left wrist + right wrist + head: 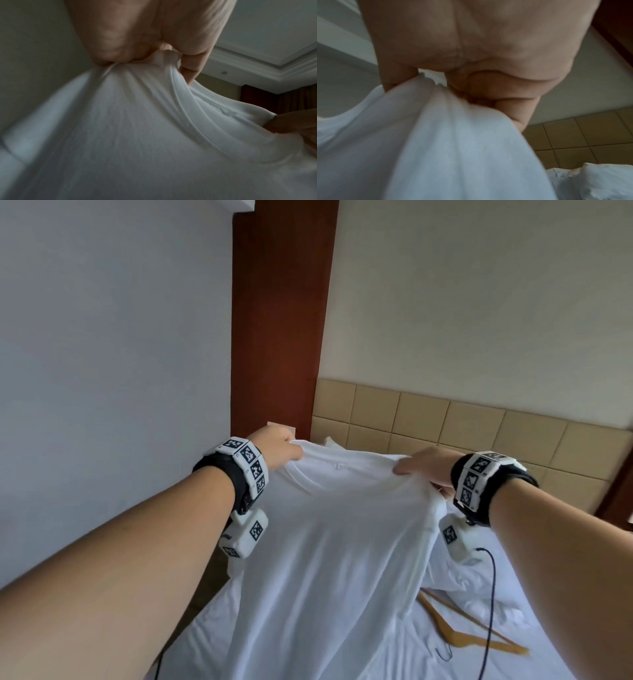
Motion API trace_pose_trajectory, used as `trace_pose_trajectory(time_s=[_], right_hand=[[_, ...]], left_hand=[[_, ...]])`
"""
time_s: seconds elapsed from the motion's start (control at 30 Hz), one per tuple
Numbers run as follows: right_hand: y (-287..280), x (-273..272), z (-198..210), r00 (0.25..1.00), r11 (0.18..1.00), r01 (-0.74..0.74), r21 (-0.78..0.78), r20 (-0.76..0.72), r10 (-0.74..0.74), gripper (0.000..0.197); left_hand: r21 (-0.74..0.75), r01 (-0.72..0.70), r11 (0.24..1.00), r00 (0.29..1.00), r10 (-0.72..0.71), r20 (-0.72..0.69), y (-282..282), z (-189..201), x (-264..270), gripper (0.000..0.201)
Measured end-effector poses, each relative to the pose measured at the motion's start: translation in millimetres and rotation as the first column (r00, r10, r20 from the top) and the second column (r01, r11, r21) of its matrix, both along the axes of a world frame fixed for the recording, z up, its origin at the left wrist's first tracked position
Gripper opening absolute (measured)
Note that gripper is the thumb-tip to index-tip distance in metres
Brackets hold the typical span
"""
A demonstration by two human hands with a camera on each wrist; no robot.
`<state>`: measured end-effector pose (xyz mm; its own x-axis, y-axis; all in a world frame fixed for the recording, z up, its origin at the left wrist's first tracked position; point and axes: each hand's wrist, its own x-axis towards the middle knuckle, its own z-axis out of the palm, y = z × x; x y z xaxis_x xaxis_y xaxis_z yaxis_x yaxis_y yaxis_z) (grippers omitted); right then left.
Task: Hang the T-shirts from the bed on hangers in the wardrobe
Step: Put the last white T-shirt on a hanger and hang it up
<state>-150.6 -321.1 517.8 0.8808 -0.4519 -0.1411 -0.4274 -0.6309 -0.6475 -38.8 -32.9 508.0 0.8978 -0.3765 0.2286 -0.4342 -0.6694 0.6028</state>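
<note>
I hold a white T-shirt (329,535) up over the bed, its collar facing me and its body hanging down. My left hand (279,451) pinches the left shoulder; in the left wrist view the left hand (145,44) bunches the T-shirt (137,128) fabric beside the ribbed collar. My right hand (428,467) grips the right shoulder, and the right wrist view shows the right hand (462,60) with its fingers curled into the T-shirt (436,142). A wooden hanger (460,635) lies on the bed to the lower right, partly hidden behind the shirt.
The bed (404,655) has white rumpled sheets and a pillow (479,583) at the right. A tan tiled headboard (462,426) runs behind it. A dark wooden panel (277,320) stands at the back left beside a pale wall (109,354). Black cables (491,611) dangle from my wrists.
</note>
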Motion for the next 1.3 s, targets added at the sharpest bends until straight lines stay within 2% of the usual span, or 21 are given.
trace_pose_trajectory(time_s=[0.07, 0.13, 0.23, 0.3, 0.37, 0.53, 0.63, 0.7, 0.8, 0.9, 0.97, 1.07, 1.17, 1.3], right_hand=[[-7.9, 4.4, -27.1, 0.997, 1.000, 0.004, 0.030, -0.073, -0.002, 0.073], [-15.7, 5.9, -61.0, 0.987, 0.998, 0.015, 0.058, -0.158, -0.006, 0.073], [-30.8, 7.0, -117.9, 0.968, 1.000, 0.018, 0.008, -0.249, -0.015, 0.060], [-48.3, 10.3, -162.0, 0.957, 0.998, 0.060, 0.027, -0.287, -0.049, 0.049], [-66.2, 11.4, -203.3, 0.939, 0.998, 0.066, 0.020, -0.340, -0.056, 0.046], [-116.0, 18.9, -285.8, 0.881, 0.998, -0.040, -0.057, -0.473, 0.008, 0.064], [-155.4, 27.2, -344.0, 0.839, 0.996, -0.094, -0.004, -0.539, 0.077, 0.085], [-182.2, 27.5, -382.7, 0.853, 0.999, -0.033, 0.040, -0.520, 0.049, 0.083], [-219.9, 25.6, -429.9, 0.823, 0.999, 0.011, 0.030, -0.568, 0.008, 0.065], [-254.2, 20.0, -473.5, 0.802, 0.998, 0.059, 0.029, -0.596, -0.030, 0.059], [-273.9, 13.6, -502.5, 0.814, 0.985, 0.166, 0.050, -0.571, -0.108, 0.051], [-296.5, 7.4, -539.3, 0.803, 0.946, 0.324, 0.015, -0.533, -0.267, 0.054], [-317.8, 11.2, -565.8, 0.773, 0.935, 0.351, -0.050, -0.549, -0.319, 0.053], [-346.4, 17.7, -592.2, 0.751, 0.954, 0.275, -0.117, -0.593, -0.290, 0.064]], left_hand=[[0.024, 0.004, 1.000, 0.999, -0.003, -0.052, -9.6, -26.3, -0.2, 0.026], [0.044, 0.030, 0.999, 0.993, -0.025, -0.114, -22.0, -56.8, -1.2, 0.017], [0.056, 0.036, 0.998, 0.978, -0.024, -0.205, -41.0, -106.3, -1.2, 0.013], [0.091, 0.037, 0.995, 0.967, -0.013, -0.256, -55.5, -138.3, 2.5, 0.012], [0.124, 0.049, 0.991, 0.948, -0.008, -0.318, -72.5, -170.4, 9.6, 0.013], [0.192, 0.104, 0.976, 0.887, -0.003, -0.461, -127.1, -252.8, 28.8, 0.012], [0.235, 0.129, 0.963, 0.849, 0.016, -0.529, -166.8, -304.1, 39.9, 0.011], [0.266, 0.148, 0.953, 0.828, 0.027, -0.561, -196.1, -337.2, 46.8, 0.012], [0.272, 0.179, 0.945, 0.803, 0.020, -0.596, -241.6, -384.7, 55.5, 0.010], [0.281, 0.209, 0.937, 0.774, 0.017, -0.633, -283.5, -427.5, 59.9, 0.008], [0.304, 0.234, 0.923, 0.762, 0.021, -0.648, -306.2, -453.5, 61.5, 0.016], [0.332, 0.260, 0.907, 0.728, 0.042, -0.685, -329.7, -491.2, 64.3, 0.031], [0.370, 0.273, 0.888, 0.713, 0.071, -0.697, -342.3, -517.7, 68.3, 0.036], [0.380, 0.253, 0.890, 0.689, 0.110, -0.716, -350.9, -538.5, 75.8, 0.038]])
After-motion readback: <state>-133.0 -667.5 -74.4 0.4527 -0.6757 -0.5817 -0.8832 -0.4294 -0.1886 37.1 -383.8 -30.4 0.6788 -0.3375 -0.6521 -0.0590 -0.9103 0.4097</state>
